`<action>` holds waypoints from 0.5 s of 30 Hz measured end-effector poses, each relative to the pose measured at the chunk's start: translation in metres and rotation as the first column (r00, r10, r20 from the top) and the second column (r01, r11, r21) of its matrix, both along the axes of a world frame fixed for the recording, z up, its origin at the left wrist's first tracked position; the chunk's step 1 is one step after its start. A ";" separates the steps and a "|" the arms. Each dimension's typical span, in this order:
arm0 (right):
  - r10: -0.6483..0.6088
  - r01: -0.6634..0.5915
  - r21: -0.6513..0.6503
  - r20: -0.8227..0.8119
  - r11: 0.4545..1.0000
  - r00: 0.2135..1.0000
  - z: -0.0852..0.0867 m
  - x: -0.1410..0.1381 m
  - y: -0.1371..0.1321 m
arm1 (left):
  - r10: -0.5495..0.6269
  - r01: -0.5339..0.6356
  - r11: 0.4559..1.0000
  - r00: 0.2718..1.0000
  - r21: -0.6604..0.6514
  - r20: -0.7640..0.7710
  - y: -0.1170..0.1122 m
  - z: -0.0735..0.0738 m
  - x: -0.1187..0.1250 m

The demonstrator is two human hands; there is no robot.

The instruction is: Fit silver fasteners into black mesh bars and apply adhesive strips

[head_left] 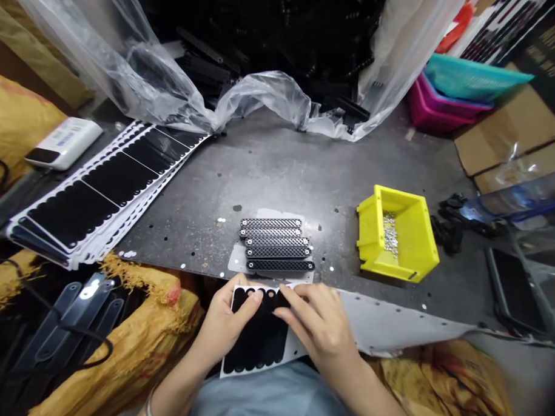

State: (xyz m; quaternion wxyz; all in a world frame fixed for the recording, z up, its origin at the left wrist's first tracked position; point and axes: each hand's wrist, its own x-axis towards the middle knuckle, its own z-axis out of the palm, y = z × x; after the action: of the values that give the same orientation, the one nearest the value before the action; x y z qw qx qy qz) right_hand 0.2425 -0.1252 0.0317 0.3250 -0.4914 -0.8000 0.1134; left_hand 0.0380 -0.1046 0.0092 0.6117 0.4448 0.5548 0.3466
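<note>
Fingers (296, 301) on sheet (273, 340), strips (249, 348) toward lap (275, 405)

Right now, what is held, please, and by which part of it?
The black-and-white sheet: the left grip holds its upper left part, near the top edge. The right grip is at the upper right; its hold cannot be told.

Light blue garment (271, 399), thin silvery bangle (149, 409) on left forearm (181, 368)

Pale light glints off a dark grey table (301, 166) (its top speckled with small dark and white spots), with brown cardboard boxes (508, 131) at the right and yellow sacks (19, 117) crowding the left.
</note>
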 end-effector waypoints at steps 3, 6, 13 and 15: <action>0.056 -0.059 -0.015 -0.170 0.998 0.984 -0.012 -0.007 0.000 | 0.018 -0.018 1.000 1.000 -0.003 -0.009 0.000 -0.002 -0.004; 0.188 -0.247 -0.139 -0.341 0.959 0.921 -0.009 0.002 -0.007 | 0.082 -0.080 0.997 0.993 0.023 -0.080 0.003 -0.008 -0.012; -0.229 -0.240 -0.476 -0.731 0.846 0.643 0.011 0.038 0.005 | -0.099 0.147 0.965 0.971 0.216 -0.217 0.012 -0.017 -0.041; -0.204 -0.038 -0.411 -0.526 0.911 0.825 0.010 0.034 0.022 | -0.142 0.214 0.944 0.951 0.253 -0.273 0.013 -0.013 -0.042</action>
State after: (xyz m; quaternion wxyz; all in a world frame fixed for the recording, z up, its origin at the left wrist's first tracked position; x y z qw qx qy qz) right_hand 0.2762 -0.1036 0.0419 0.4404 -0.5280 -0.6060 0.4001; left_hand -0.0037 -0.0915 -0.0042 0.4968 0.6155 0.5303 0.3052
